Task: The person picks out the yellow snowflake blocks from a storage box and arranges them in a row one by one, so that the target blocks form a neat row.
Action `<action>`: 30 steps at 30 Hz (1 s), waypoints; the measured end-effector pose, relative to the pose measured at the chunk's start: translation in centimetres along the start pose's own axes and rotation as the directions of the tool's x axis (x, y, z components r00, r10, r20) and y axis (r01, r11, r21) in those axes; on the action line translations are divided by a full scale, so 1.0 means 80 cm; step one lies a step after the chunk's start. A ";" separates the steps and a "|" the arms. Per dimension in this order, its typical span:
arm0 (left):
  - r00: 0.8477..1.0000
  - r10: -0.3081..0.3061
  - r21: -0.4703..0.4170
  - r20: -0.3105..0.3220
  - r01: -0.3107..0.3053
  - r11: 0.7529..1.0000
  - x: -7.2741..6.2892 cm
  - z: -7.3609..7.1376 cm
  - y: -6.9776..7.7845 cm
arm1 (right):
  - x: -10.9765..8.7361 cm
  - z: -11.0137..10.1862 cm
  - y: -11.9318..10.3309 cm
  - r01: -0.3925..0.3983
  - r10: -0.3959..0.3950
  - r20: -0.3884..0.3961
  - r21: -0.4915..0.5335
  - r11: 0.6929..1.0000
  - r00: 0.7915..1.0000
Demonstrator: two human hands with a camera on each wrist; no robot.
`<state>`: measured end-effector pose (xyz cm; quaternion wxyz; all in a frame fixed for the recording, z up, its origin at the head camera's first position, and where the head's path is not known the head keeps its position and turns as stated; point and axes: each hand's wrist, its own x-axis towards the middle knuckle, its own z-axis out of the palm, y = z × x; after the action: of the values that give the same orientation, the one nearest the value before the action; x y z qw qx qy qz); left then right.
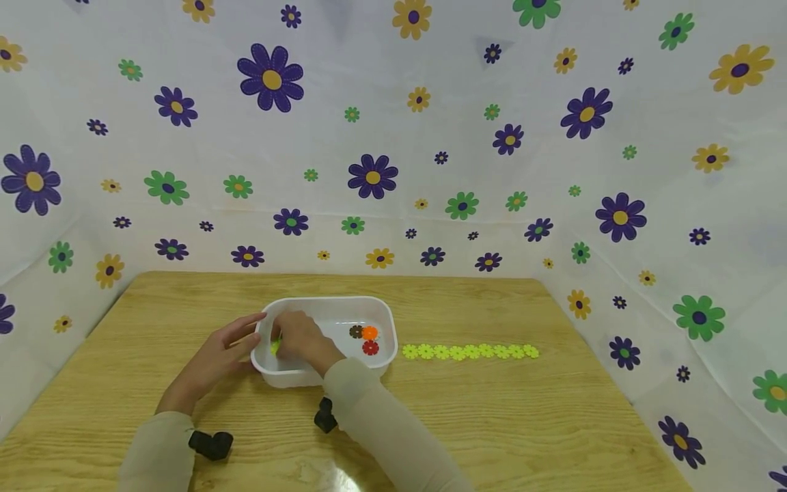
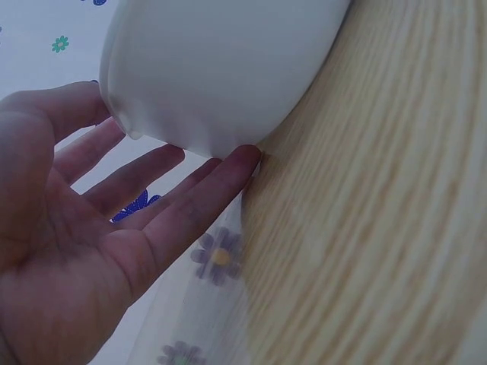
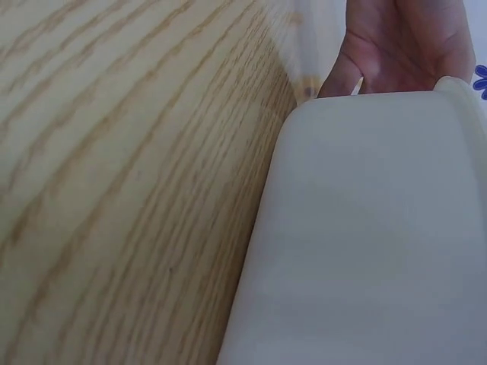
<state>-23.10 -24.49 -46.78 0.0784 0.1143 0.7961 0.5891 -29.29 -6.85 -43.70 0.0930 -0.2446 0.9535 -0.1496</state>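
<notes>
In the head view a white plastic tub (image 1: 332, 305) stands on the table, left of the middle. My left hand (image 1: 212, 359) is at the tub's left end; in the left wrist view its extended fingers (image 2: 202, 199) touch the outer wall and the thumb is by the rim. My right hand (image 1: 300, 335) reaches down inside the tub's left part, fingers bent, at yellow-green flower-shaped plastic pieces (image 1: 274, 347). Its fingertips are partly hidden, so a grip cannot be made out. Brown (image 1: 356, 332), orange (image 1: 369, 333) and red flower pieces (image 1: 370, 348) lie in the tub's right part.
Right of the tub, a straight row of several yellow-green flower pieces (image 1: 471, 352) lies on the wooden table (image 1: 492, 424). A white cloth printed with flowers (image 1: 332, 143) hangs behind the table and along both sides. Black wrist devices (image 1: 212, 445) sit at both sleeves.
</notes>
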 end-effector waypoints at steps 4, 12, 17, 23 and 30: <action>1.000 -0.007 0.014 -0.003 0.008 1.000 0.000 0.000 0.000 | -0.001 -0.005 0.007 0.026 -0.026 0.008 0.062 0.998 1.000; 0.999 -0.035 0.010 0.001 0.035 0.999 0.002 -0.001 0.001 | -0.023 -0.045 0.038 0.008 -0.032 0.055 0.383 0.924 0.998; 0.998 -0.055 0.030 -0.015 0.055 0.998 0.002 0.000 0.000 | -0.049 -0.077 0.071 0.026 -0.043 0.024 0.499 0.866 0.999; 0.999 -0.044 0.015 -0.018 0.045 0.999 0.002 0.001 0.000 | -0.080 -0.111 0.120 -0.020 0.019 0.007 0.504 0.863 1.000; 0.999 -0.044 0.016 -0.022 0.045 0.999 0.001 0.000 0.000 | -0.113 -0.137 0.180 -0.084 0.107 -0.021 0.484 0.871 0.994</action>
<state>-23.17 -24.49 -46.77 0.0818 0.0908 0.8042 0.5817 -30.54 12.26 -37.27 0.1359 -0.1628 0.8990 -0.3831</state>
